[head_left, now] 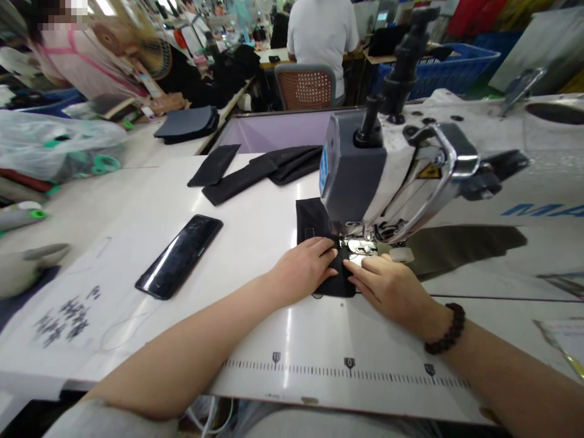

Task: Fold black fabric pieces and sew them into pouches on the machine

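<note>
A black fabric piece (pixel 337 283) lies under the needle area of the sewing machine (pixel 356 176), with a small stitched rectangle on its upper part. My left hand (pixel 303 267) rests on its left side, fingers close together and pressing the cloth down near the presser foot (pixel 345 243). At the cloth's right edge, my right hand (pixel 392 289) holds it with bent fingers beside the metal needle plate (pixel 362 246). The undersides of both hands' fingers are hidden. A dark beaded bracelet (pixel 447 328) circles my right wrist.
A black phone (pixel 180 255) lies left of my hands. Several black fabric strips (pixel 260 173) lie behind it. A printed ruler scale (pixel 314 369) runs along the front edge. Beyond are dark stacked pieces (pixel 187 123), a chair (pixel 305 88) and co-workers.
</note>
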Demonstrator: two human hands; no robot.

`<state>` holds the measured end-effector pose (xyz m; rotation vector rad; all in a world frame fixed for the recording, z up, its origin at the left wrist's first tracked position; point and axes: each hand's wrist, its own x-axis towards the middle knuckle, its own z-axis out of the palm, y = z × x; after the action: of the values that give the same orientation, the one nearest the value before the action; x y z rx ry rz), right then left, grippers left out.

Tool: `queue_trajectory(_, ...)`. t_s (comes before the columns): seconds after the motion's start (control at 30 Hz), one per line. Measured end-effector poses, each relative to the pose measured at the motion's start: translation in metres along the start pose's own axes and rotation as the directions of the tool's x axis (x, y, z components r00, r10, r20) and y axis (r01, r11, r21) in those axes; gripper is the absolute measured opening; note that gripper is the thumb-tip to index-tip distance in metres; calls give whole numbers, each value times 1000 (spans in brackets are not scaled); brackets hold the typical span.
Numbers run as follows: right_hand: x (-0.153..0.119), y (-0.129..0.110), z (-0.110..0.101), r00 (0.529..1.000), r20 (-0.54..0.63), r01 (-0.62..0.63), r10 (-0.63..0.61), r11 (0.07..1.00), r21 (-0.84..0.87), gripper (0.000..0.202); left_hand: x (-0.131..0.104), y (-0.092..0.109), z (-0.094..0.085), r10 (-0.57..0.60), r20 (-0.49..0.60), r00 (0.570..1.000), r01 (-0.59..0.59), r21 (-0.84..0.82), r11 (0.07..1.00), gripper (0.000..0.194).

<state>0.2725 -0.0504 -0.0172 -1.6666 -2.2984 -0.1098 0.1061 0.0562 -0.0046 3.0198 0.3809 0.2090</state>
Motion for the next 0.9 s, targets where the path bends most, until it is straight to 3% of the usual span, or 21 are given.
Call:
queue_trajectory(0.8,3,-1,3,997,-20,-69,68,996,-52,27,6,-12,2,-18,10,1000,18,-25,1000,33)
queue_trajectory(0.9,1,0,1,999,-30,-14,13,1000,-25,26,2,-8,-2,34,2,999,-34,7,999,28)
